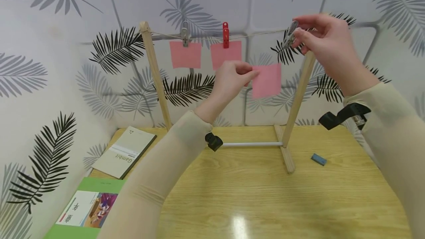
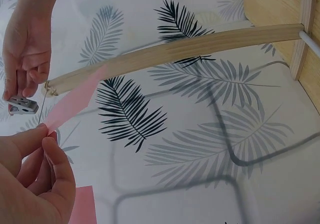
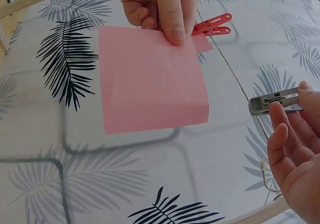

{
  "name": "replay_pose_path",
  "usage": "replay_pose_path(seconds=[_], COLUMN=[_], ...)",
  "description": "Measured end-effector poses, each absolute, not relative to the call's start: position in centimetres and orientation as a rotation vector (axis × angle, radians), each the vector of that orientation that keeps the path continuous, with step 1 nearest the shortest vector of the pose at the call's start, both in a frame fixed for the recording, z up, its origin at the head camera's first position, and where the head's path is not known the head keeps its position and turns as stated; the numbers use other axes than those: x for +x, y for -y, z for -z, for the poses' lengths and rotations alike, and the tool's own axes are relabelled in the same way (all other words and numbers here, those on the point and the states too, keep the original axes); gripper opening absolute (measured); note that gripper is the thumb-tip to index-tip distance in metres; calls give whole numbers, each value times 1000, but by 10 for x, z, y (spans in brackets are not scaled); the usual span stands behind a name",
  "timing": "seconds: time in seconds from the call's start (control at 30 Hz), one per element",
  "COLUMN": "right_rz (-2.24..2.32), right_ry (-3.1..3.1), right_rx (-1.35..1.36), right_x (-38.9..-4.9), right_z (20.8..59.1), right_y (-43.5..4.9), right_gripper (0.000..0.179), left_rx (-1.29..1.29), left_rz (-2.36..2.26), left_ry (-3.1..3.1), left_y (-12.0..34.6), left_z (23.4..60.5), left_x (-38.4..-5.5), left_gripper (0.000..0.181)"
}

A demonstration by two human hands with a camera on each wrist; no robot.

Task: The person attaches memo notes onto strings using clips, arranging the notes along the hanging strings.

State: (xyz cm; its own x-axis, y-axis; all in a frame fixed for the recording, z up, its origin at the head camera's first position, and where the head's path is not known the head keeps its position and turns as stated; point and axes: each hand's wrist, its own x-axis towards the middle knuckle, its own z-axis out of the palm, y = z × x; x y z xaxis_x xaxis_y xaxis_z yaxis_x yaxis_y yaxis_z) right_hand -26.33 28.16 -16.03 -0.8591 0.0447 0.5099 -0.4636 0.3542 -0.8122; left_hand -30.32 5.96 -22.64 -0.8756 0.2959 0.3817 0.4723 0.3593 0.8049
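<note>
My left hand (image 1: pixel 233 78) pinches a pink paper square (image 1: pixel 268 82) by its upper left corner, below the string (image 1: pixel 260 33). Up at the right end of the string, my right hand (image 1: pixel 327 40) holds a grey clothespin (image 3: pixel 274 102) between thumb and fingers; it overlaps the string in the right wrist view. Two more pink squares hang to the left: one paper (image 1: pixel 186 55) under a grey clothespin (image 1: pixel 185 34), the other sheet (image 1: pixel 227 51) under a red clothespin (image 1: pixel 225 35). My left hand partly covers that second sheet in the head view.
Wooden posts (image 1: pixel 299 100) carry the string, joined low down by a white rod (image 1: pixel 252 144). A small blue block (image 1: pixel 318 159) lies on the wooden table (image 1: pixel 265 194) at right. A grey notebook (image 1: pixel 124 152) and a green book (image 1: pixel 89 185) lie at left. Behind stands a leaf-patterned wall.
</note>
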Motion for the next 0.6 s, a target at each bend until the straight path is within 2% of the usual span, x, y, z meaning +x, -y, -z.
replay_pose_path(seconds=[0.6], right_rz=[-1353], right_ry=[2190], right_rx=[393], right_x=[-275], right_z=[146], right_y=[-275], right_gripper=[36], left_rx=[-708], left_rz=[1547], left_ry=[2376], left_y=[-70], left_z=[213], left_x=[-310], left_gripper=[19])
